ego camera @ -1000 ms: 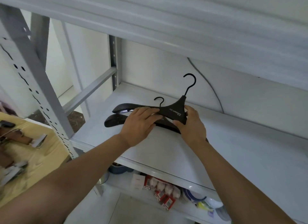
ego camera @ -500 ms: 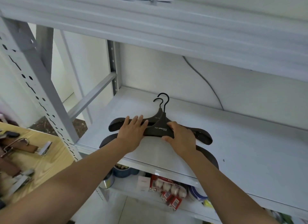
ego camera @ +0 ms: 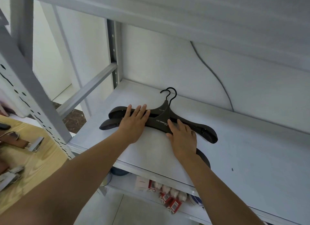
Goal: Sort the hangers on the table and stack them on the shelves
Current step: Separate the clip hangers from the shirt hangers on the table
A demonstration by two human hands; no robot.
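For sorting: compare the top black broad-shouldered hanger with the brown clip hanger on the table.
The black broad-shouldered hanger lies on the white shelf, the brown clip hanger on the wooden table. Black has no clips; brown has metal ones. Both lie flat.

Two black hangers (ego camera: 161, 122) stacked on white shelf (ego camera: 251, 149), hooks toward wall. Left grip (ego camera: 134, 122) flat across both left arms. Right grip (ego camera: 182, 137) flat on the right side.

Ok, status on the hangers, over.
Left hand, right hand: both flat, pressing down. Two black hangers overlapped on the white shelf, hooks to the back, not squared. Nothing blocking.
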